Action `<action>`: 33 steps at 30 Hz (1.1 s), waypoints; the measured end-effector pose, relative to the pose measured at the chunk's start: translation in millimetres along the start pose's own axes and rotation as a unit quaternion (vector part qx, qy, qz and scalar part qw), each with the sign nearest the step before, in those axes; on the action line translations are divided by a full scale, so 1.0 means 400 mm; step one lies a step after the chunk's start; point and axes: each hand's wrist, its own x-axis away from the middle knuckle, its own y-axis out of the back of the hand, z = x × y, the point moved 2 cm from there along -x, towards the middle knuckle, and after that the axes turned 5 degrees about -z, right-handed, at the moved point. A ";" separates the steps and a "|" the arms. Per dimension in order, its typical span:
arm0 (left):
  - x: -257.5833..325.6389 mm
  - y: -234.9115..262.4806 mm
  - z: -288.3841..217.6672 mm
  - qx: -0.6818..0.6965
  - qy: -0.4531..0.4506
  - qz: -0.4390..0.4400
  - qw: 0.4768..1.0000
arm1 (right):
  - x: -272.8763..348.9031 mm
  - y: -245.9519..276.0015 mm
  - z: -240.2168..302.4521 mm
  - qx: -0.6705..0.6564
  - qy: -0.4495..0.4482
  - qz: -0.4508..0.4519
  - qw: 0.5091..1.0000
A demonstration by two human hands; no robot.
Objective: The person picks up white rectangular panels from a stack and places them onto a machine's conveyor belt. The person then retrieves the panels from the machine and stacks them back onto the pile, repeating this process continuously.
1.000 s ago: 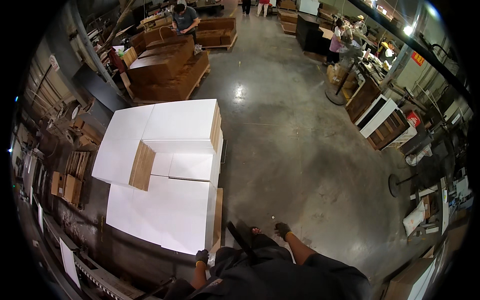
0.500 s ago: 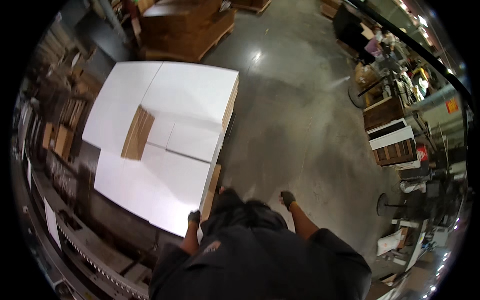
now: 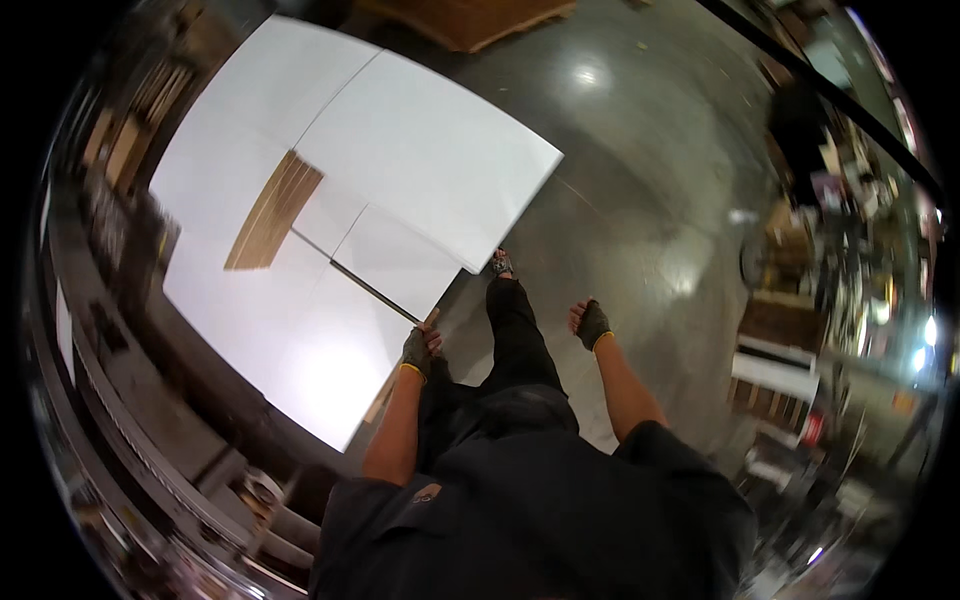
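Several stacks of white flat sheets (image 3: 420, 140) stand to the left, their tops forming one broad surface. In its middle, a brown strip of layered cardboard edges (image 3: 275, 210) shows, and a dark narrow gap (image 3: 375, 290) runs to the near edge. My left hand (image 3: 416, 350), in a dark fingerless glove with a yellow cuff, is beside that edge; its fingers are loosely bent and hold nothing I can see. Whether it touches the stack is unclear. My right hand (image 3: 591, 320), gloved alike, hangs above the floor, empty, with loosely bent fingers apart.
Grey concrete floor (image 3: 640, 230) stretches ahead and to the right. A brown cardboard stack (image 3: 470, 20) stands at the far side. Long machinery with a rail (image 3: 130, 430) lines the left. Wooden crates (image 3: 770, 400) and blurred clutter stand at the right.
I have stepped forward along the stacks, which now appear closer and turned. My left hand has moved along the near edge to the dark gap. My right hand stays free.
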 end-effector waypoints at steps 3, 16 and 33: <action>-0.088 -0.109 0.019 0.000 -0.006 -0.003 1.000 | -0.144 -0.207 0.205 0.080 -0.017 -0.052 0.995; -0.367 -0.522 0.006 0.343 -0.063 -0.033 0.937 | -0.672 -0.752 0.650 0.231 0.004 0.067 0.971; -0.355 -0.539 0.024 0.435 -0.087 -0.034 0.896 | -0.671 -0.724 0.642 0.333 -0.025 0.055 0.941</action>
